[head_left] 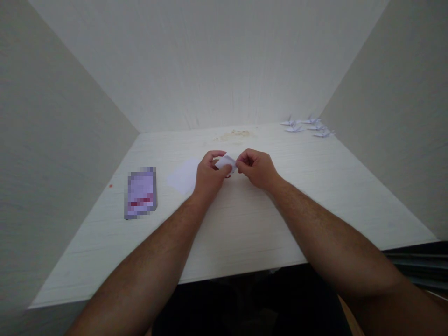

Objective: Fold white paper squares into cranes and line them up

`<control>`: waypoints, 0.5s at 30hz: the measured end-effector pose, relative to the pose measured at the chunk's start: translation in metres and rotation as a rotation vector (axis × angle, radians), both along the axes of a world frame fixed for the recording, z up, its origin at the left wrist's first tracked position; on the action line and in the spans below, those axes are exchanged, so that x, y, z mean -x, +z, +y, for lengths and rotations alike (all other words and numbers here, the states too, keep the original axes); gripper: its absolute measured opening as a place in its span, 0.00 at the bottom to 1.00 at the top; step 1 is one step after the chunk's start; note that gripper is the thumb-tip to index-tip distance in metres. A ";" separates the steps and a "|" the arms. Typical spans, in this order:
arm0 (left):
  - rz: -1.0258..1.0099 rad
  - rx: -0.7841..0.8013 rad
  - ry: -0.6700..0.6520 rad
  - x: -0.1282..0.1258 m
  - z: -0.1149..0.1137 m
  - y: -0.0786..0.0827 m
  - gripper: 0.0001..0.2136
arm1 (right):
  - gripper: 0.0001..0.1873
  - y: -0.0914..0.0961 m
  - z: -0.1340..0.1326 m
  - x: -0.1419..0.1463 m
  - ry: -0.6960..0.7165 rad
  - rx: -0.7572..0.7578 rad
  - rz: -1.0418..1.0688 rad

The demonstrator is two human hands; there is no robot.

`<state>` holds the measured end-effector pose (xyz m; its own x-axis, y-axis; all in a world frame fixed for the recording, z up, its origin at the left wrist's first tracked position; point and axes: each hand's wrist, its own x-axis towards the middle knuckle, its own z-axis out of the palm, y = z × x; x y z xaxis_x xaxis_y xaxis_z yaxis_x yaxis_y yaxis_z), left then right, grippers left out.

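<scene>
A small folded piece of white paper (226, 161) is held up between my two hands, over the middle of the table. My left hand (210, 172) grips it from the left, thumb laid across its near face and fingers behind. At its right corner, the thumb and forefinger of my right hand (257, 167) pinch the edge. Sheets of white paper (182, 177) lie flat on the table just left of my left hand, which partly covers them. The back of the folded piece is hidden.
Several folded paper cranes (310, 127) stand at the far right corner of the white table (245, 233). A phone-like device with a blurred screen (140, 192) lies at the left. Walls rise at the back and both sides. A brownish worn patch (238, 134) marks the tabletop's far side.
</scene>
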<state>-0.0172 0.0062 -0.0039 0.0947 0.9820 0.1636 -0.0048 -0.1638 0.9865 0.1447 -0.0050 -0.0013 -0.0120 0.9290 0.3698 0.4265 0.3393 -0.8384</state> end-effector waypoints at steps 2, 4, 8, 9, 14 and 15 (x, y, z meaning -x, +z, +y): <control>0.086 -0.087 0.013 0.001 -0.001 0.001 0.22 | 0.05 0.000 0.000 0.000 0.002 0.022 0.013; 0.130 -0.125 0.015 0.001 -0.002 0.003 0.21 | 0.04 -0.001 0.001 -0.001 0.013 0.044 0.054; 0.066 -0.113 -0.002 -0.001 -0.003 0.002 0.13 | 0.03 -0.002 0.002 0.001 0.061 0.053 0.156; 0.043 -0.109 -0.008 -0.002 -0.003 0.002 0.12 | 0.03 -0.002 0.002 0.002 0.074 0.050 0.187; 0.023 -0.127 -0.008 -0.004 -0.005 0.000 0.09 | 0.05 0.000 0.001 0.008 0.062 0.079 0.405; 0.019 -0.129 -0.008 -0.004 -0.006 0.001 0.09 | 0.05 0.000 0.001 0.009 0.055 0.086 0.445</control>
<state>-0.0133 -0.0002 -0.0031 0.1063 0.9522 0.2865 0.0115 -0.2892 0.9572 0.1353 -0.0039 -0.0012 0.0807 0.9591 0.2712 0.0021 0.2719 -0.9623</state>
